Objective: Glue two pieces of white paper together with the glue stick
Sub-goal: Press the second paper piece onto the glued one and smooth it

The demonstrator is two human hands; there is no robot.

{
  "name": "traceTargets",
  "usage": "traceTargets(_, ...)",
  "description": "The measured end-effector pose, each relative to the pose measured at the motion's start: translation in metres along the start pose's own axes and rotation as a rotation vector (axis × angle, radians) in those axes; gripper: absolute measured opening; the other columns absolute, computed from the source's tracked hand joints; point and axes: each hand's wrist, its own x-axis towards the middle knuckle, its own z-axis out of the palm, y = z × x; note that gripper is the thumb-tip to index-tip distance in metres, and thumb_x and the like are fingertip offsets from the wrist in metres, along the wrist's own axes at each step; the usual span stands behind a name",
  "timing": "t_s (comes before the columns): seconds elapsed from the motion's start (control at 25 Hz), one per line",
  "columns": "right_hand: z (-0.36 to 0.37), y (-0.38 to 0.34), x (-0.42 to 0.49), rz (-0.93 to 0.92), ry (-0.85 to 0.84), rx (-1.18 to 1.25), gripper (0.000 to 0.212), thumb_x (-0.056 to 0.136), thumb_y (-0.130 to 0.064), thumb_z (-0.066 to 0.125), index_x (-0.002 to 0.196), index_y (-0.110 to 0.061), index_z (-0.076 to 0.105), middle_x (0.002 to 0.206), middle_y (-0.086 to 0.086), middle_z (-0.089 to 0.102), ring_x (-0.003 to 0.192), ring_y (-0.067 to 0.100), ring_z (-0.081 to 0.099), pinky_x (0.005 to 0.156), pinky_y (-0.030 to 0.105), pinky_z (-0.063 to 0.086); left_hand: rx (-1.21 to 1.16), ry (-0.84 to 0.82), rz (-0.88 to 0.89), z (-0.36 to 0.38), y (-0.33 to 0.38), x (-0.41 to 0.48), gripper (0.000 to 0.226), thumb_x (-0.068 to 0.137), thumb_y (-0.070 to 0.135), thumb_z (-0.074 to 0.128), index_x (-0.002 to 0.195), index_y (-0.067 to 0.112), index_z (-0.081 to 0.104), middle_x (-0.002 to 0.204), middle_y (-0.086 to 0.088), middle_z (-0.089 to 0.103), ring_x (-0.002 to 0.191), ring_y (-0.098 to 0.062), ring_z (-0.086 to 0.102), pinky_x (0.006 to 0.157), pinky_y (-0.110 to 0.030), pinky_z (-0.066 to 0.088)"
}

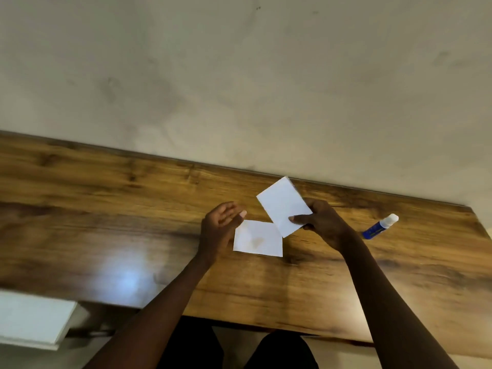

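Observation:
One white paper piece [257, 238] lies flat on the wooden table [106, 209], with faint smears on its top face. My right hand [319, 222] pinches a second white paper piece [283, 205] by its lower right edge and holds it tilted above the table, its lower corner over the flat piece. My left hand [221, 222] hovers just left of the flat piece, fingers apart and holding nothing. The glue stick [380, 226], blue with a white cap, lies on its side to the right of my right hand.
A pale wall [239, 75] rises right behind the table's far edge. A white flat object [32, 318] sits past the table's near left corner. My dark-clothed legs [239, 350] are below the near edge.

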Motion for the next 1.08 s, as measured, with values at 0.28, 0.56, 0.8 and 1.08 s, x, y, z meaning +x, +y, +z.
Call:
traceTargets(0.28, 0.025, 0.013, -0.011, 0.068, 0.022, 0.221, 0.041, 0.076, -0.007, 0.066, 0.114, -0.013, 0.055, 0.112, 0.009, 0.062, 0.100, 0.024, 0.059, 0.072, 0.031, 0.052, -0.138, 0.020, -0.233, 0.020, 0.005, -0.022, 0.045, 0.072, 0.007, 0.072, 0.113, 0.001, 0.054, 0.116, -0.019, 0.062, 0.074, -0.014, 0.064, 0.057, -0.021, 0.058)
traceTargets(0.56, 0.027, 0.029, -0.013, 0.043, 0.266, 0.243, 0.042, 0.079, -0.003, 0.061, 0.120, -0.003, 0.051, 0.115, 0.012, 0.059, 0.098, 0.022, 0.058, 0.068, 0.027, 0.053, 0.611, 0.125, 0.041, 0.011, -0.028, -0.030, 0.055, 0.067, 0.037, 0.074, 0.115, 0.017, 0.056, 0.114, -0.005, 0.066, 0.109, -0.023, 0.056, 0.094, -0.043, 0.040)
traceTargets(0.8, 0.031, 0.035, -0.017, 0.080, 0.385, 0.323, 0.041, 0.080, -0.001, 0.060, 0.119, -0.003, 0.051, 0.119, 0.014, 0.058, 0.105, 0.026, 0.054, 0.085, 0.041, 0.049, 0.795, 0.240, 0.019, 0.026, -0.043, -0.022, 0.050, 0.069, 0.039, 0.066, 0.111, 0.022, 0.048, 0.115, -0.003, 0.060, 0.122, -0.026, 0.037, 0.090, -0.043, 0.019)
traceTargets(1.08, 0.036, 0.038, -0.019, 0.083, 0.421, 0.371, 0.041, 0.080, 0.000, 0.060, 0.119, -0.002, 0.050, 0.117, 0.014, 0.058, 0.104, 0.028, 0.055, 0.077, 0.035, 0.051, 0.614, 0.116, 0.045, 0.029, -0.042, 0.005, 0.058, 0.071, 0.014, 0.070, 0.121, 0.022, 0.042, 0.126, -0.011, 0.055, 0.129, -0.030, 0.030, 0.094, -0.041, 0.038)
